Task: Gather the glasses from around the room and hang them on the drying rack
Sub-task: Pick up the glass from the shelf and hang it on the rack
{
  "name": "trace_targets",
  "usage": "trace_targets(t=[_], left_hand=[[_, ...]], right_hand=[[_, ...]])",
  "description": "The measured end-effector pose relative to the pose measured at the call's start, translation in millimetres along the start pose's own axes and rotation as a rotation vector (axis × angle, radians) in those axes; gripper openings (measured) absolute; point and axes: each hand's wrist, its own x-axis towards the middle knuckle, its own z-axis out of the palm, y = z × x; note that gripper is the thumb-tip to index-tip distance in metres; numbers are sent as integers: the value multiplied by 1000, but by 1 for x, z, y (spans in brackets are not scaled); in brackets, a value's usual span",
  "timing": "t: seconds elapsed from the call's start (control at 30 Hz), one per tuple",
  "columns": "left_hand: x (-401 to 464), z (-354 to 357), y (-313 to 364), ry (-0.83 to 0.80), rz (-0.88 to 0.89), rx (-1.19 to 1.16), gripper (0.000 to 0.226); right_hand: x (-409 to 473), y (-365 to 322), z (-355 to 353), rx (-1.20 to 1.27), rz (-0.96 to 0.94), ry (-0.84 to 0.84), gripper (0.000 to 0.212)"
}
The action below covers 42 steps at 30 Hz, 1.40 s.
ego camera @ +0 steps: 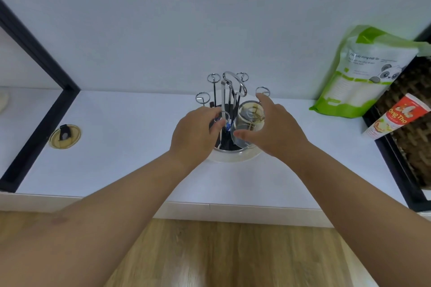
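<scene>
A chrome drying rack (229, 91) with several ring-tipped arms stands on a round white base on the white counter (130, 165), against the wall. My right hand (277, 130) holds a clear glass (249, 123) upside down over one of the rack's front-right arms, bottom facing up. My left hand (196, 135) pinches a front arm of the rack with thumb and fingers. The other arms that show carry nothing.
A round yellowish lid (64, 136) lies on the counter at the left, near a black frame (44, 100). A green and white pouch (363, 72) leans on the wall at the right, beside a red and white tube (396, 116) and a woven basket (415, 123). Wooden floor lies below.
</scene>
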Motion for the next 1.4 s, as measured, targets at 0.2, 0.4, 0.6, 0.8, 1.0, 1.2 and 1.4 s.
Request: trace_targets(t=[0.2, 0.4, 0.6, 0.8, 1.0, 1.2, 1.4], left_hand=[[1, -3, 5, 27, 137, 162, 29], [13, -10, -10, 90, -2, 127, 32], [15, -9, -15, 34, 10, 147, 29], [18, -12, -19, 15, 12, 149, 28], [29, -18, -29, -29, 0, 135, 30], [34, -20, -34, -71, 12, 148, 31], [34, -21, -34, -95, 8, 147, 32]], right_hand=[[0, 4, -1, -18, -7, 38, 109], [6, 8, 2, -85, -19, 56, 105], [11, 10, 2, -112, -37, 88, 95], [5, 7, 6, -119, -36, 112, 92], [-9, 4, 19, -153, -34, 164, 90], [-17, 3, 30, -213, -32, 201, 89], [-18, 4, 30, -231, -22, 186, 91]])
